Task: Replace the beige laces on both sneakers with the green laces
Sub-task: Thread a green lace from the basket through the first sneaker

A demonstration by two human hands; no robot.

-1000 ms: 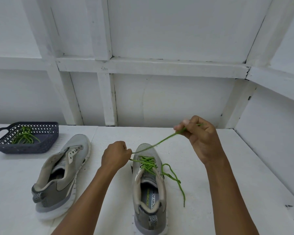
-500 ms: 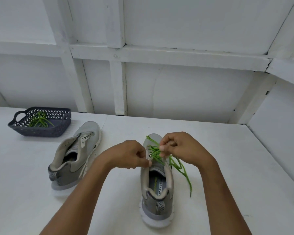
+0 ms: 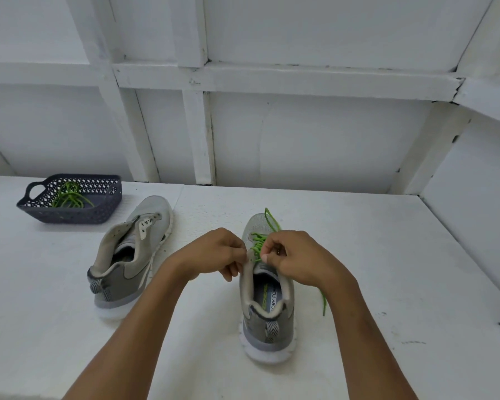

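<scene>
Two grey sneakers stand on the white table (image 3: 387,255), heels toward me. The right sneaker (image 3: 267,321) carries a green lace (image 3: 257,243) through its lower eyelets. My left hand (image 3: 214,255) pinches the left eyelet flap of that sneaker. My right hand (image 3: 295,258) pinches the green lace end at the upper eyelets. A loop of lace lies over the toe, and the other end trails down past my right wrist. The left sneaker (image 3: 133,255) has no lace in it. No beige lace is in view.
A dark perforated basket (image 3: 101,209) at the back left holds a second green lace (image 3: 68,196). White panelled walls close off the back and the right side of the table.
One second ago my right hand held the lace pulled taut up and to the right. Both hands have since come together at the right sneaker's upper eyelets. The camera has tilted and shifted.
</scene>
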